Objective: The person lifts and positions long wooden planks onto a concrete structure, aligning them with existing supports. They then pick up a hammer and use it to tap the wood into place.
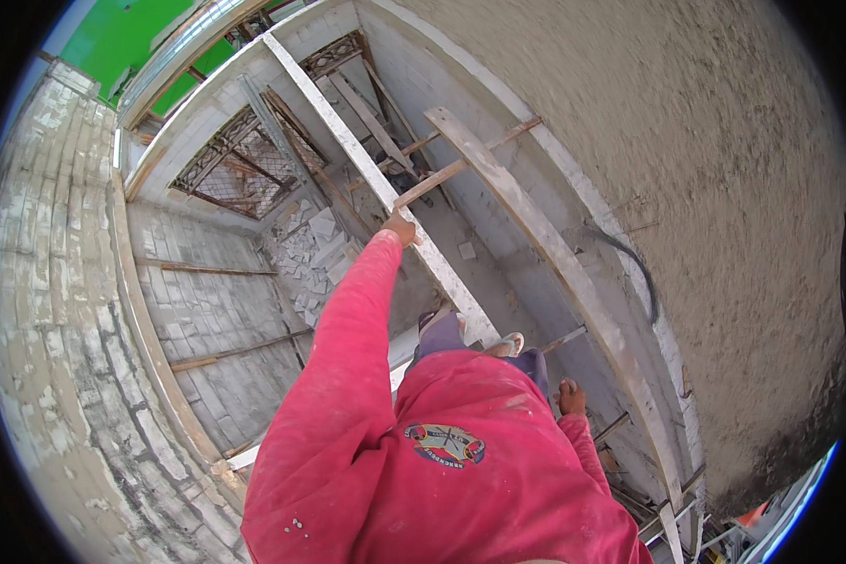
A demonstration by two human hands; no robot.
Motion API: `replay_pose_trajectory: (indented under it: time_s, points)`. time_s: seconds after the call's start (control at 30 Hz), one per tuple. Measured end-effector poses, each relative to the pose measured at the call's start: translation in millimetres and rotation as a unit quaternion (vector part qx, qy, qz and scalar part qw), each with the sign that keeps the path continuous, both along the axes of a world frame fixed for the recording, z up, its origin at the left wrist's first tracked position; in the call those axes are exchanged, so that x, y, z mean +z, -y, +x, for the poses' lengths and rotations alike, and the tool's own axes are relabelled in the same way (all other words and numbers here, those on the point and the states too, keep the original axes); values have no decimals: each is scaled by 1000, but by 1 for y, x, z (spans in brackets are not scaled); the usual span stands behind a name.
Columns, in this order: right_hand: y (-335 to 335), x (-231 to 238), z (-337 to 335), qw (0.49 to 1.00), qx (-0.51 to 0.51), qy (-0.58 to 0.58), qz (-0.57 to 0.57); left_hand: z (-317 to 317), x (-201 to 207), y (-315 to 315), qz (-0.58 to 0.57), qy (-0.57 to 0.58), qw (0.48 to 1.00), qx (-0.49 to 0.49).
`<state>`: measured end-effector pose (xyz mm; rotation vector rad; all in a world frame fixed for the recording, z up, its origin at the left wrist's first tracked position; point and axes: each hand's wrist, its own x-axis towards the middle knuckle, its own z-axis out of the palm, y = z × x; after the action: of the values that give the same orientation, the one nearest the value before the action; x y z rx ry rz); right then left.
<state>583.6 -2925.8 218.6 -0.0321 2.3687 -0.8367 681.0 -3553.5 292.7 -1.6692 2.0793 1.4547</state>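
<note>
One left hand (400, 228): mid-frame, on white beam (348, 141); fingers bent, can't tell whether gripping.
Right hand (571, 399): lower right, near long plank (571, 268); fingers curled, hold unclear.

The grey floor (479, 279) carries a scatter of broken white slabs (325, 246) toward ten o'clock and a pale square piece (467, 250) toward two. A white beam (348, 141), slanting from eleven o'clock toward five, bears the left hand (402, 228).
</note>
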Motion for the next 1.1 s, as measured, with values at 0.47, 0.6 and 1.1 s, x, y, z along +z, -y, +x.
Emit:
replay_pose_trajectory:
  time_s: [0.47, 0.6, 1.1]
  points:
    - [23, 31, 12, 993, -76, 85, -28, -24, 4, 13, -44, 79, 989, -113]
    - [28, 33, 15, 991, -85, 99, -32, -24, -15, 26, -71, 86, 988, -108]
    - [32, 35, 11, 993, -65, 98, -15, -20, -33, 39, -88, 97, 987, -95]
